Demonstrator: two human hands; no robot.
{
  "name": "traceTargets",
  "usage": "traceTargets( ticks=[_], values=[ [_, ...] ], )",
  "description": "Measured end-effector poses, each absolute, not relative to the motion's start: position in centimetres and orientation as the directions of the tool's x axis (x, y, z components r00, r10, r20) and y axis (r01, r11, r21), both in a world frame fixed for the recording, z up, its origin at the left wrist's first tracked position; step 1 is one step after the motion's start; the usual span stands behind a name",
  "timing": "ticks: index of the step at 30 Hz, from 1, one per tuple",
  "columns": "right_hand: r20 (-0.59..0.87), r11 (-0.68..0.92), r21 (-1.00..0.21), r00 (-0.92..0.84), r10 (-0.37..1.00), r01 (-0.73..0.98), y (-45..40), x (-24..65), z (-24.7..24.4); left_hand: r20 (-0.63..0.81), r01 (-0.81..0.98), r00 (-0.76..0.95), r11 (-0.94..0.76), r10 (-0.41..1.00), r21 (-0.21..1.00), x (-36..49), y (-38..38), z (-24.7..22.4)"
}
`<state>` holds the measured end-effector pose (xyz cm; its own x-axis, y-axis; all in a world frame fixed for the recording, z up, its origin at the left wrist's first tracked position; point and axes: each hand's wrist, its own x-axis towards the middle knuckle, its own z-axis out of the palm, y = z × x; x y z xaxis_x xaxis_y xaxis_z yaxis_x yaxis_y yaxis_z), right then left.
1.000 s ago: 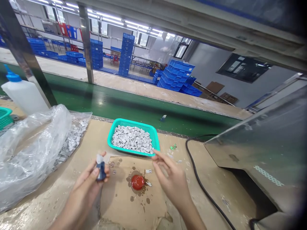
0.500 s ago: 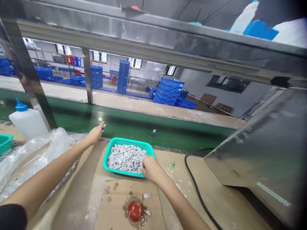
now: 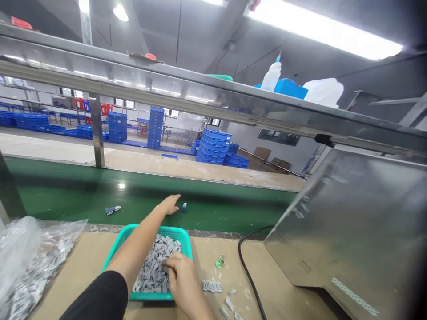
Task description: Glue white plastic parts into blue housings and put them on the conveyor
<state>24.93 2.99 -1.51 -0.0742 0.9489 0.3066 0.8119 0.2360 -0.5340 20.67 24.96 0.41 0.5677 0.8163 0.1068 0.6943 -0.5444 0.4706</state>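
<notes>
My left hand (image 3: 169, 205) reaches over the green belt (image 3: 140, 191), fingers apart, just left of a small dark blue and white piece (image 3: 184, 207) and not visibly holding anything. My right hand (image 3: 178, 269) is at the right side of the turquoise basket (image 3: 187, 243), its fingers pinched together over the small grey pieces (image 3: 153, 264). What is between those fingertips is too small to make out. Another blue and white piece (image 3: 113, 210) lies on the belt at the left.
Clear plastic bags (image 3: 30, 253) lie at the left. A green figure (image 3: 219, 261), a row of grey parts (image 3: 212, 286) and a black cable (image 3: 248, 271) are right of the basket. A metal panel (image 3: 353, 222) stands at the right; a shelf (image 3: 200, 95) crosses above.
My left hand has moved right across the belt, from one blue and white piece towards another, and its fingers have opened. The view has shifted; my right hand stays at the basket.
</notes>
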Motion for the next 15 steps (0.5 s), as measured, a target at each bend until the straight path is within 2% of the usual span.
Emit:
traceTargets(
  ticks=[4, 9, 12, 15],
  values=[
    [0.380, 0.252, -0.638, 0.012, 0.925, 0.728, 3.1, 25.1, -1.8, 0.032, 0.615, 0.653, -0.554, 0.756, 0.561, 24.3, 23.4, 0.8],
    [0.365, 0.252, -0.757, 0.069, 0.929, 0.603, 3.2, 25.2, -1.6, 0.011, 0.523, 0.616, -0.420, 0.787, 0.742, 22.2, 21.6, 2.6],
    [0.350, 0.264, -0.796, 0.057, 0.935, 0.545, 3.5, 25.4, -1.5, 0.033, 0.387, 0.574, -0.306, 0.818, 0.870, 19.0, 18.9, 4.5],
    [0.258, 0.208, -0.892, 0.075, 0.963, 0.401, 3.9, 25.7, -1.2, 0.054, 0.198, 0.512, -0.179, 0.858, 0.964, 14.7, 14.5, 6.2]
  ],
)
